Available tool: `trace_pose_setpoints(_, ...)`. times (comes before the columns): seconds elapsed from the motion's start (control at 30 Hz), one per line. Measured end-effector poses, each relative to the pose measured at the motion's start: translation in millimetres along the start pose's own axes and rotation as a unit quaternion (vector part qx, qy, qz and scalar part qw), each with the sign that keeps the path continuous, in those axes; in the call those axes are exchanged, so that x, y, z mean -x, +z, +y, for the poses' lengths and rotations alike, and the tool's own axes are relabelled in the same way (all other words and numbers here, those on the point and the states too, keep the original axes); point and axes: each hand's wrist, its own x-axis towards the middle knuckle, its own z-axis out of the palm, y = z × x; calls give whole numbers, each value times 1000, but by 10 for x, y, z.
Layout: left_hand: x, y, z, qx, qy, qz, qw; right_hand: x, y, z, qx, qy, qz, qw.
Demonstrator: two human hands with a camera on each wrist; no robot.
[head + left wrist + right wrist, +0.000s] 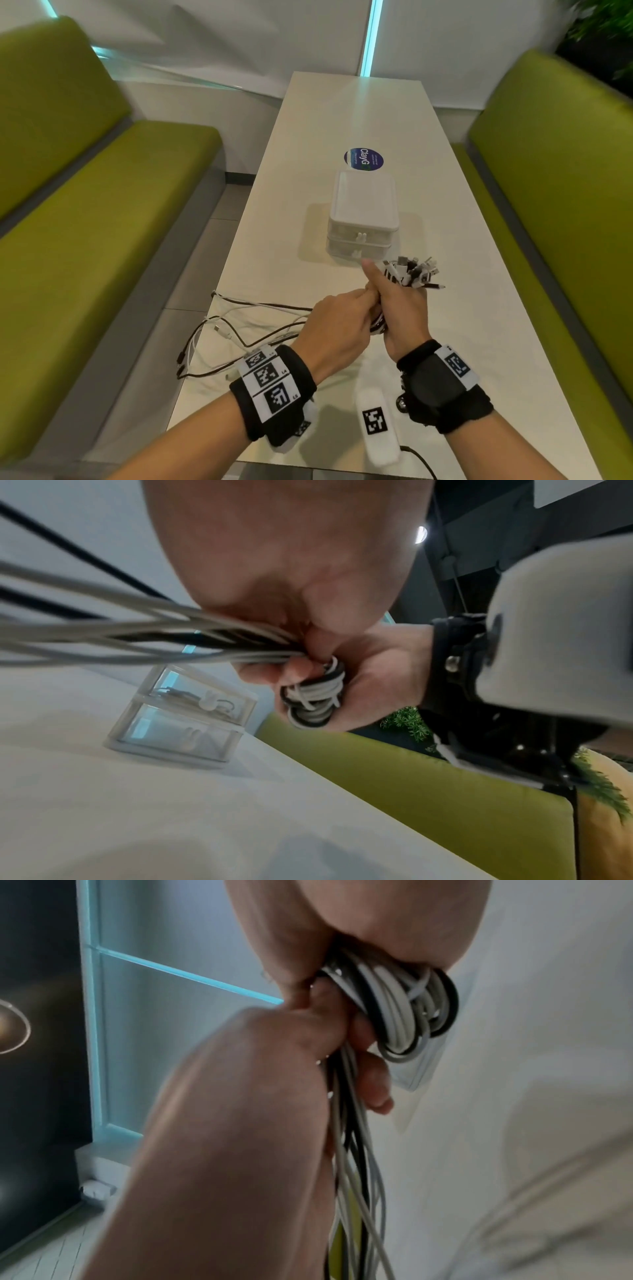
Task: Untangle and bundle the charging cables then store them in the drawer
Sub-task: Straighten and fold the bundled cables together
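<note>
Above the near end of the pale counter (346, 120), the right hand (402, 308) has its grip wrapped around a black-and-white bundle of charging cables (409, 274), plug ends pointing up and away. The left hand (337, 325), touching it, pinches the loose strands, which trail leftward over the counter's edge. Just beyond stands the small translucent two-drawer box (363, 219), both drawers closed.

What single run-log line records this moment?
step: bundling | right hand: grips coiled cables | left hand: grips trailing strands | drawer unit: shut, on table
</note>
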Motion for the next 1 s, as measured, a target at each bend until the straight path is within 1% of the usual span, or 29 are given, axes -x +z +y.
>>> trace_pose_setpoints(0.07,-24,-38,0,13,0,-7,1000,19,5,-20,19,1,-12,1000)
trace_pose_setpoints(0.17,-15,-60,8,21,9,-37,999,18,17,-44,23,22,3,999)
trace_pose_setpoints(0.23,-6,-60,-8,3,9,-49,999,7,29,-29,28,36,19,999)
trace_pose_setpoints(0.3,-8,-60,-56,-25,11,-54,998,7,47,-22,26,51,15,998)
trace_pose_setpoints(0.37,6,-70,-109,-13,14,-38,999,14,41,-36,-4,69,2,998)
trace_pose_setpoints(0.43,49,-90,-129,27,3,5,1000,13,35,-83,-43,83,-20,995)
trace_pose_setpoints(0.53,136,-83,-142,40,-42,48,997,36,29,-151,-88,114,-66,987)
trace_pose_setpoints(0.6,199,-78,-192,16,-82,60,995,50,29,-187,-116,118,-85,983)
trace_pose_setpoints(0.67,238,-78,-277,-11,-106,23,994,65,34,-207,-134,131,-105,977)
trace_pose_setpoints(0.73,259,-61,-363,1,-92,-42,995,80,29,-196,-149,144,-125,970)
trace_pose_setpoints(0.77,269,-54,-387,16,-77,-63,995,87,40,-186,-148,146,-133,969)
trace_pose_setpoints(0.8,271,-42,-404,28,-62,-73,995,101,53,-178,-149,146,-139,968)
trace_pose_setpoints(0.9,261,-53,-431,35,-33,-74,996,109,72,-199,-172,145,-142,964)
trace_pose_setpoints(0.97,289,-118,-510,9,-35,-81,996,66,16,-247,-201,148,-124,960)
trace_pose_setpoints(1.0,319,-159,-571,-23,-34,-83,996,39,-20,-269,-211,150,-113,959)
